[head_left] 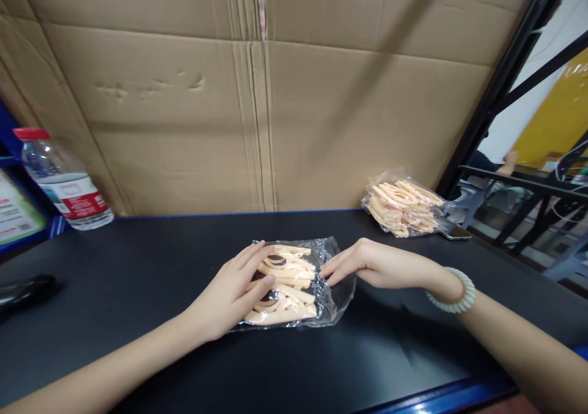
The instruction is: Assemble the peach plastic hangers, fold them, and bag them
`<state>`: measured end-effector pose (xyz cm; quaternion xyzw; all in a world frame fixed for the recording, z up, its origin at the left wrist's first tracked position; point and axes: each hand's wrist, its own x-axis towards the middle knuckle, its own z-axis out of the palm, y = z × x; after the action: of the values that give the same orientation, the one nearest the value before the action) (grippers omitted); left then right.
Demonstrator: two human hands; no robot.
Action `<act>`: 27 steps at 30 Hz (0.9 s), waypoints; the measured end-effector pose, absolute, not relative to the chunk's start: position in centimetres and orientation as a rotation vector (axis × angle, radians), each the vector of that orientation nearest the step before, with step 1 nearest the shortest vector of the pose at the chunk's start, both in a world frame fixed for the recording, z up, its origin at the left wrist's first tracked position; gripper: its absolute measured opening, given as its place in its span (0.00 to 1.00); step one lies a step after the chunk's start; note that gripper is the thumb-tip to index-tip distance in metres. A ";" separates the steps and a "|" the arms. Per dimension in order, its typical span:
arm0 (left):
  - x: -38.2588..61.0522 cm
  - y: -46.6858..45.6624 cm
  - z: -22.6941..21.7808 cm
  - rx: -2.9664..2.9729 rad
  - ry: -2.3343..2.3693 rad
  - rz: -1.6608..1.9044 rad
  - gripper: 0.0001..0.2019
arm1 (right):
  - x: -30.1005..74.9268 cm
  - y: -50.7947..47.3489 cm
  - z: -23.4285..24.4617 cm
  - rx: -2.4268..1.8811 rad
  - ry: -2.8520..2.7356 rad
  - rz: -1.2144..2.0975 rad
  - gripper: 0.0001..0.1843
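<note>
A clear plastic bag [331,299] filled with several peach-coloured clips [290,279] lies on the black table [147,279] in front of me. My left hand [232,294] rests flat on the bag's left side, fingers stretched over the clips, thumb pressing against them. My right hand [361,263], a pale bead bracelet on its wrist, touches the bag's right edge with its fingertips held together and extended. Neither hand lifts the bag.
A second bag of the same clips [403,209] sits at the back right beside a dark phone [454,233]. A water bottle [64,184] stands far left, a dark object [25,291] lies at the left edge. A cardboard wall [275,95] backs the table.
</note>
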<state>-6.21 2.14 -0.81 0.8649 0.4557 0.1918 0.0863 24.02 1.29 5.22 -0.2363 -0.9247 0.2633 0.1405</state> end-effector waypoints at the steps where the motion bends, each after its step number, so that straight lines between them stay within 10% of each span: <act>1: -6.3 2.2 -1.0 2.599 1.342 0.583 0.27 | 24.1 1.3 5.3 -0.666 -2.666 0.805 0.39; 8: -6.3 1.6 -1.2 2.716 1.251 0.597 0.24 | 23.8 1.9 4.7 -0.456 -2.655 1.092 0.24; 27: -5.8 0.8 -1.0 2.696 1.168 0.600 0.25 | 20.6 -0.1 2.3 -0.491 -2.864 0.114 0.26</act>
<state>-5.81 0.82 -1.03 0.8967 0.3884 0.1997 0.0715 20.65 -0.09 2.30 -0.1678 -0.9781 0.0388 0.1165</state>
